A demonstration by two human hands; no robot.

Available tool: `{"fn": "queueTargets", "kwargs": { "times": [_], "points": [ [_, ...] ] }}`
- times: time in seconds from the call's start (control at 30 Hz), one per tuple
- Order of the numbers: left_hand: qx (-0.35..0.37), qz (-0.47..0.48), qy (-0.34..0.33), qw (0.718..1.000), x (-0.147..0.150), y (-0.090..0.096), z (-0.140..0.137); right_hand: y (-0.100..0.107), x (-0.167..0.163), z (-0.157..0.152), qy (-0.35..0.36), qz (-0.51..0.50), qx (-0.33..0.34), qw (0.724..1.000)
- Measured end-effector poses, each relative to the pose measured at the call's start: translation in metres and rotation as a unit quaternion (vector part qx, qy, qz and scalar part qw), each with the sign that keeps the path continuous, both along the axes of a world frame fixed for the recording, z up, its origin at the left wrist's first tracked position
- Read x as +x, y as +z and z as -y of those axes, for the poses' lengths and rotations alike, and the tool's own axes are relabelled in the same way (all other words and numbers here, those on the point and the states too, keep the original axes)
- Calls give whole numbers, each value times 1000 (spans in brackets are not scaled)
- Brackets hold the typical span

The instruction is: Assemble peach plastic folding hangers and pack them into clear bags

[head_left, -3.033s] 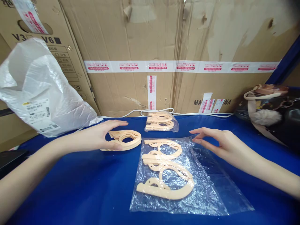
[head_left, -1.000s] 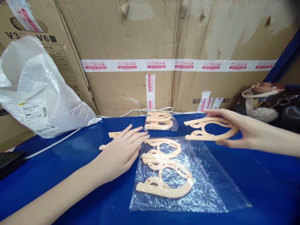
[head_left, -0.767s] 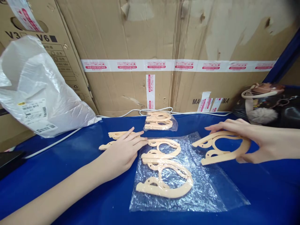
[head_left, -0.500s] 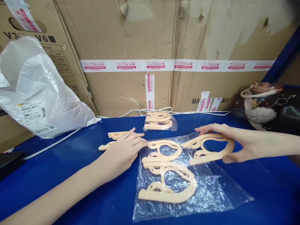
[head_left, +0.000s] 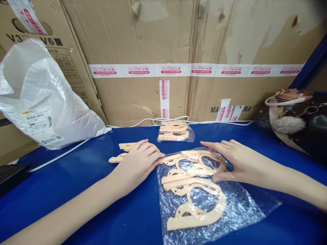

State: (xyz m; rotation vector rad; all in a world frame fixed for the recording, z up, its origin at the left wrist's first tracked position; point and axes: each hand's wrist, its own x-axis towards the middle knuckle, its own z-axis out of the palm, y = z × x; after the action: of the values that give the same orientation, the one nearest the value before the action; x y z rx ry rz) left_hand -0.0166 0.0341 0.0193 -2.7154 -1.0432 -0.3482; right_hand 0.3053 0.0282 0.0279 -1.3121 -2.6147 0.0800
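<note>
A clear plastic bag (head_left: 242,207) lies flat at the middle of the blue table. Several cream-coloured folding hangers (head_left: 196,221) lie with it, the upper ones overlapping; I cannot tell which are inside. My right hand (head_left: 235,163) curves around the rounded end of the upper right folding hanger (head_left: 221,165), thumb below and fingers above. Stretched flat, my left hand (head_left: 141,161) has its fingertips at the bag's upper left corner, by a hanger's tip. Its thumb is hidden. Partly behind the left hand lie more folding hangers (head_left: 117,158).
Behind the bag stands a small clear pack of cream hangers (head_left: 175,131). A white cable (head_left: 135,125) runs along the big taped carton (head_left: 143,95). A white mailing bag (head_left: 51,105) leans at left; a dark bag with a pompom (head_left: 288,124) sits at right.
My right hand has moved left with the hanger, which now overlaps the others over the bag. The bag has shifted slightly right and nearer; my left hand has hardly moved.
</note>
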Motion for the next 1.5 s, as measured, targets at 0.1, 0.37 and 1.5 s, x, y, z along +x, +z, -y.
{"fn": "queueTargets", "kwargs": {
  "times": [0.1, 0.37, 1.5],
  "points": [
    [6, -11, 5, 1000, 1, -1, -1, 1, 5, -2, 10, -35, -58, 998],
    [-30, 49, 8, 998, 2, -4, -6, -12, -33, 7, 9, -223, -88, 971],
    [14, 2, -27, 1000, -10, -7, -23, -34, -34, -7, 32, -209, -61, 975]
  ]
}}
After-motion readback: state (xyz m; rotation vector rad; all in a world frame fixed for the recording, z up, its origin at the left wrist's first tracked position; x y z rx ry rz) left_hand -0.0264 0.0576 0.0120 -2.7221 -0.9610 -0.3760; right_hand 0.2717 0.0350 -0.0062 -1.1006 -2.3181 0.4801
